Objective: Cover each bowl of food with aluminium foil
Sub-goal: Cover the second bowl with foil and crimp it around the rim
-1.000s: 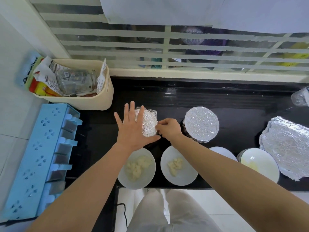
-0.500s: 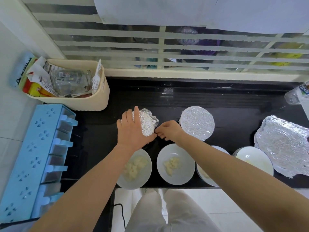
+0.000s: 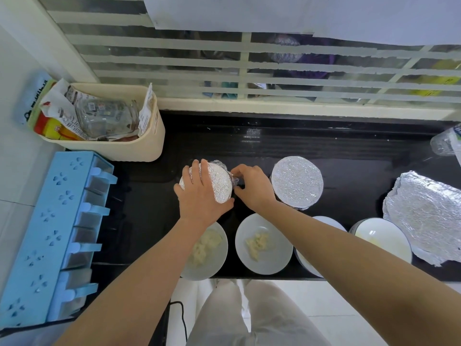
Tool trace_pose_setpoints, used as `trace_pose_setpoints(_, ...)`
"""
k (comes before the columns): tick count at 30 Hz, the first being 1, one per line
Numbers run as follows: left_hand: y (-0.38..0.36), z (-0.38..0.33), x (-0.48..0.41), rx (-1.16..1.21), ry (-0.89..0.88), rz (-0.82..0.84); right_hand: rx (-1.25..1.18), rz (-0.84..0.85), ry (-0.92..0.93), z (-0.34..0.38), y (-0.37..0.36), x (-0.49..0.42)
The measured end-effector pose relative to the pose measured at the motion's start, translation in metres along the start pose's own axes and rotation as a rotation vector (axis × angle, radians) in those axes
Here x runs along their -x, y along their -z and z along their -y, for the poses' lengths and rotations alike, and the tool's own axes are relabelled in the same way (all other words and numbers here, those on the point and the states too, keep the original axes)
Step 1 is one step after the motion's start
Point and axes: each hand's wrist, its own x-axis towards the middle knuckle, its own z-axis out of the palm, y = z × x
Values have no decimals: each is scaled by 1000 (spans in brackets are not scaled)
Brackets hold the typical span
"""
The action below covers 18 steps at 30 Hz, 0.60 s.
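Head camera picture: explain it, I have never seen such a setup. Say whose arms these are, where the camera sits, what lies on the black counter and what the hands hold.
No machine here: a person wears one camera on the head, looking down at their own bare arms. The left hand rests on top of a small bowl wrapped in silver foil, while the right hand pinches crumpled foil at its rim. On the black counter a second round foil-covered bowl stands to its right, and a loose crumpled foil sheet lies further right. Nearer the person stand four uncovered white bowls; the left two hold pale food. A blue plastic rack and a cream basket of packets are at the left.
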Motion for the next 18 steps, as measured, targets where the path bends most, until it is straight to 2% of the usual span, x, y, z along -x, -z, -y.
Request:
trace_pose_setpoints(9, -6, 5, 0, 8, -35, -28, 47, -8, 75, -2, -4, 2)
trace_pose_setpoints(14, -7, 6, 0, 19, -43, -36, 44, -44, 82, -3, -5, 0)
trace_pose_setpoints(18, -6, 6, 0, 12, -44, -24, 66, -11, 57, -1, 0, -5)
